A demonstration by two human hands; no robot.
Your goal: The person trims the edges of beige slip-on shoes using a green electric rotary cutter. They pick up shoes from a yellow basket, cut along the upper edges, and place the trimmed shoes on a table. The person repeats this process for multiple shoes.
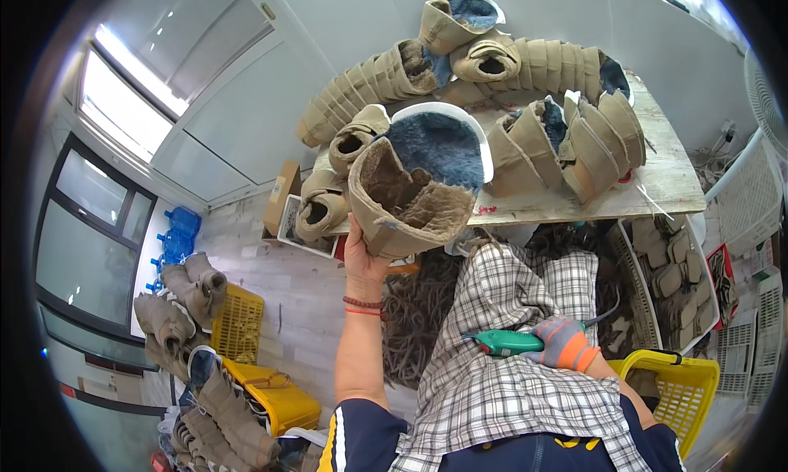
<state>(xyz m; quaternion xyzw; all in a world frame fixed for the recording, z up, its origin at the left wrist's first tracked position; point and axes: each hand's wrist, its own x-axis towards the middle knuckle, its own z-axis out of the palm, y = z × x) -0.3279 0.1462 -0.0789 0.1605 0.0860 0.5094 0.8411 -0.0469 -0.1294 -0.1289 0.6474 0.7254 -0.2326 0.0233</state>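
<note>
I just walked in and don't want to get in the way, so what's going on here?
A person is holding up a tan, fleece-lined boot upper in the bare left hand. The gloved right hand has a grip on a green corded tool, low over the checked apron and apart from the upper. More tan uppers stand in nested rows on the worktable.

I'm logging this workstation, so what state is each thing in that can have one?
Held upper: raised, opening facing the camera.
Left hand: ungloved, supporting it.
Green tool: held; on or off unclear.
Right hand: gloved, gripping the tool.
Tabletop uppers: mostly nested in rows.
White bin: holding tan pieces.
Checked cloth: draped, creased.
</note>
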